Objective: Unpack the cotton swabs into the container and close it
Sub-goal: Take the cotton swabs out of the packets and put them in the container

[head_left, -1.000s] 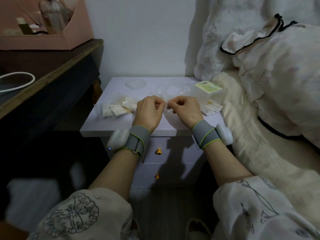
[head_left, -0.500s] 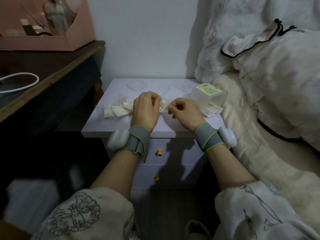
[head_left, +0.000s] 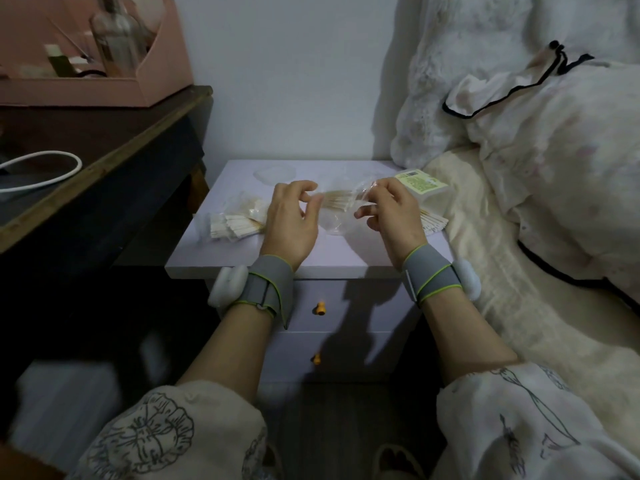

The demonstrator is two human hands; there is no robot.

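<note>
I work above the lilac nightstand. My left hand pinches the bare end of a cotton swab bundle; my right hand grips the clear wrapper still sleeving its other end. The container, label uppermost, lies at the nightstand's right edge; more wrapped swabs lie toward its left edge. To strip cleanly, I judge I should pull straight along the sticks, keeping the pinch firm so none scatter.
</note>
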